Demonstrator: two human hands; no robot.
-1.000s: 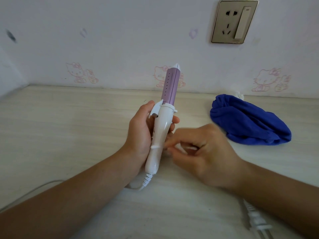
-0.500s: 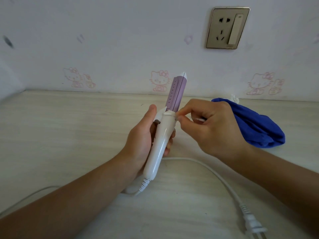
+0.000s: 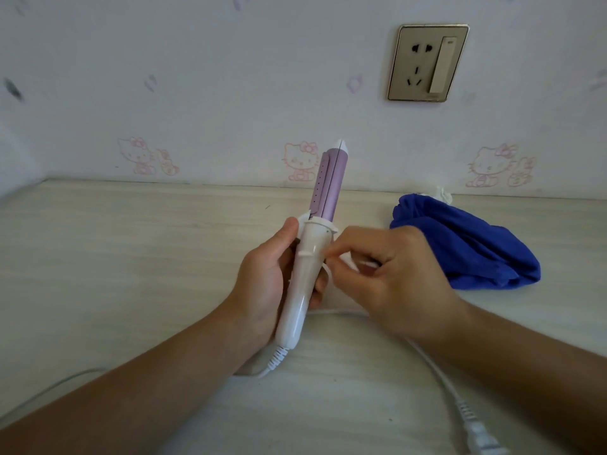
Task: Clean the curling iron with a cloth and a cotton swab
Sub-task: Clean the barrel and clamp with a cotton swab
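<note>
Fingers of the right hand are pressed against the thumb in a pinch on a thin white cotton swab. The swab is held at the right side of a white-handled curling iron with a lilac barrel, level with the raised ridge partway down the handle. Whether its tip touches the handle cannot be told. The handle is gripped by the left hand, with the thumb laid up the left side to the collar and the other fingers curled round the back. The curling iron is held above a pale wood-grain table, barrel uppermost and tilted slightly right.

Half a second ago the swab was held at the collar beneath the barrel; it is now found lower, at the ridge. The barrel is seen more nearly upright than before, and the left-hand grip is unchanged.

A crumpled blue cloth is seen on the table right of the curling iron, well apart from it and less covered by the right hand than before. A white power cord is led from the handle's foot, with a length passing under the right forearm to a white plug. A beige wall socket is mounted above and right of the barrel tip.
</note>
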